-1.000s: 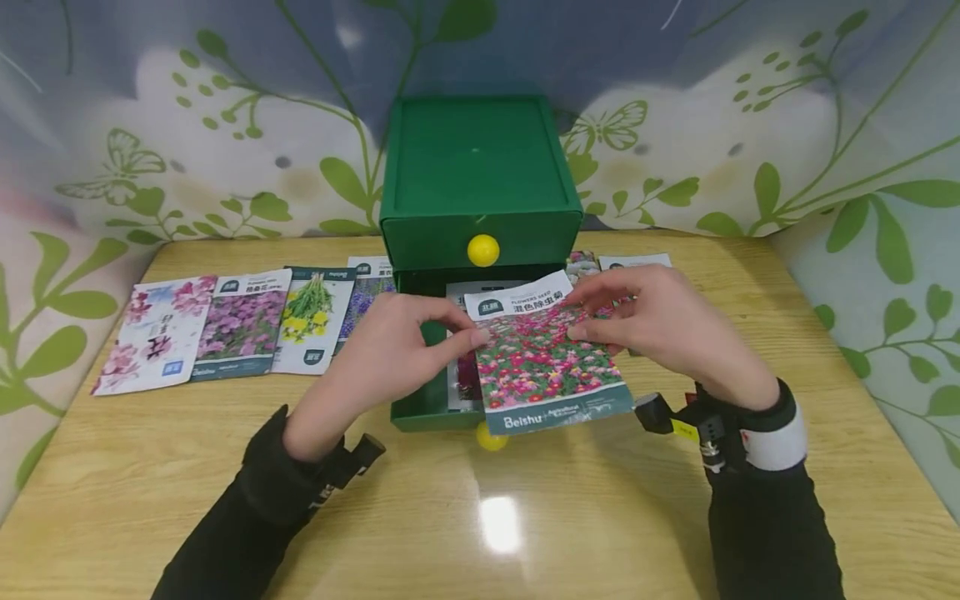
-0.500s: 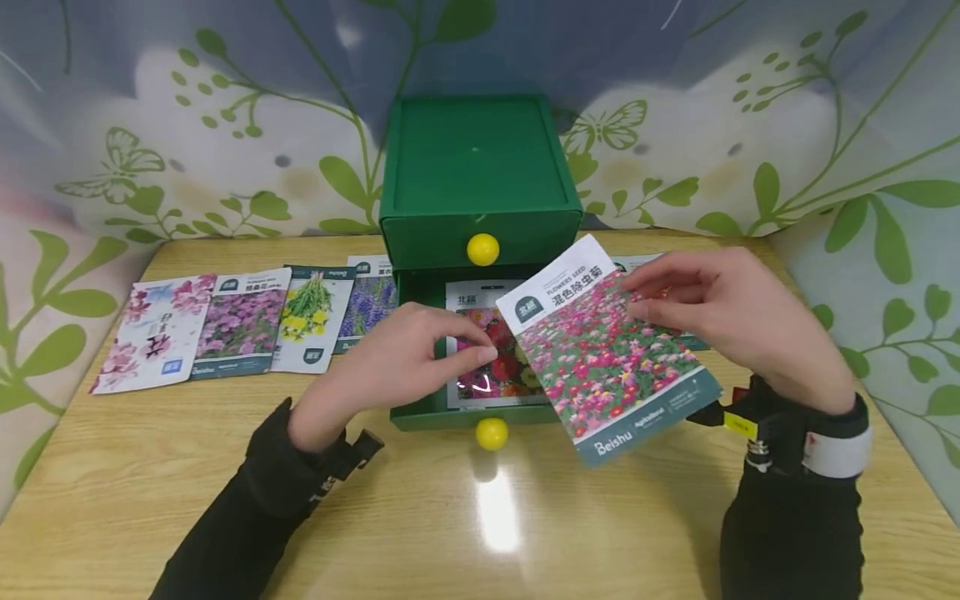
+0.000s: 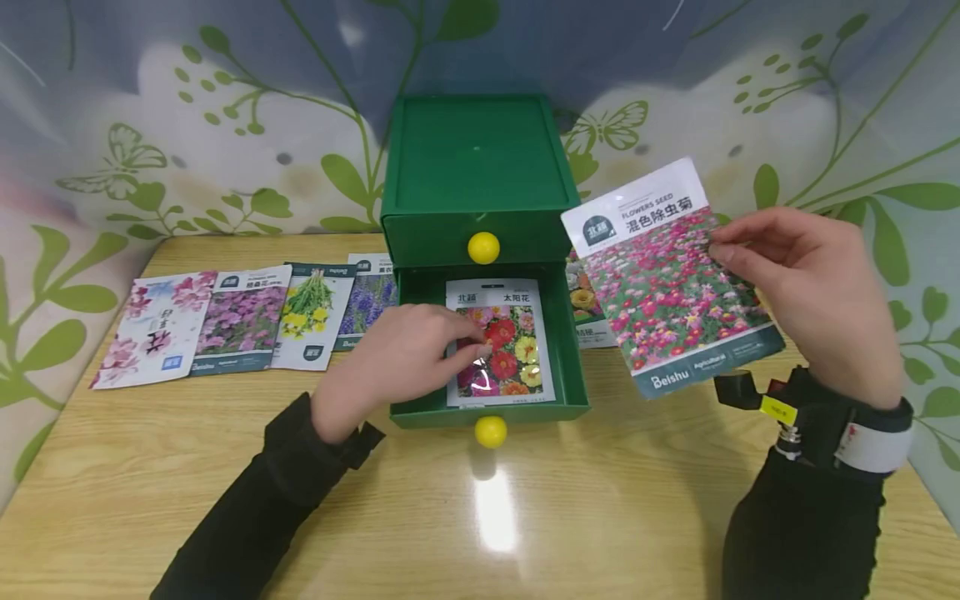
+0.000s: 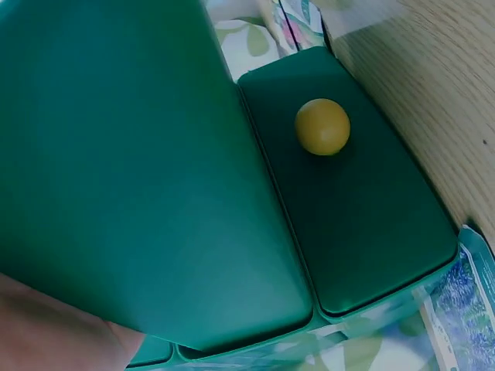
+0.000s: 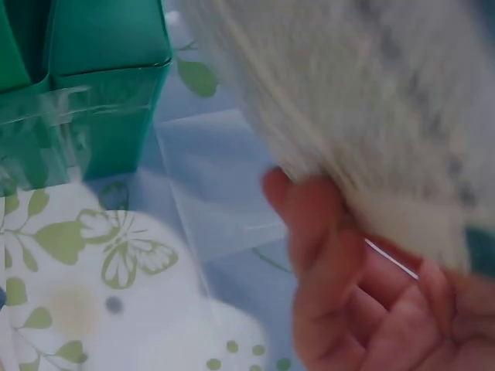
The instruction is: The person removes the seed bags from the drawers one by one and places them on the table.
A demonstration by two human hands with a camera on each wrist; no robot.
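Observation:
My right hand (image 3: 813,287) pinches a flower seed packet (image 3: 667,283) by its right edge, raised over the table's right side and tilted. Its pink and red flower picture faces the head camera. In the right wrist view the packet's back (image 5: 332,100) is blurred above the curled fingers (image 5: 313,232). My left hand (image 3: 397,358) hovers at the left of the pulled-out drawer (image 3: 570,367), thumb and fingertips slightly apart. They overlap a second seed packet (image 3: 517,358), with red and yellow flowers, lying in that drawer. Only a bit of the left hand (image 4: 62,332) shows in the left wrist view.
The green drawer cabinet (image 3: 480,154) stands at the back, its upper drawer (image 3: 435,242) pushed in. Yellow ball knobs (image 3: 491,432) are on both drawers. Several seed packets (image 3: 240,321) lie in a row at left; another packet (image 3: 592,333) is partly hidden at right.
My right hand has carried the pink flower packet off the drawer, right and upward. The left hand has let go of it and stays over the drawer, where the second packet now shows fully.

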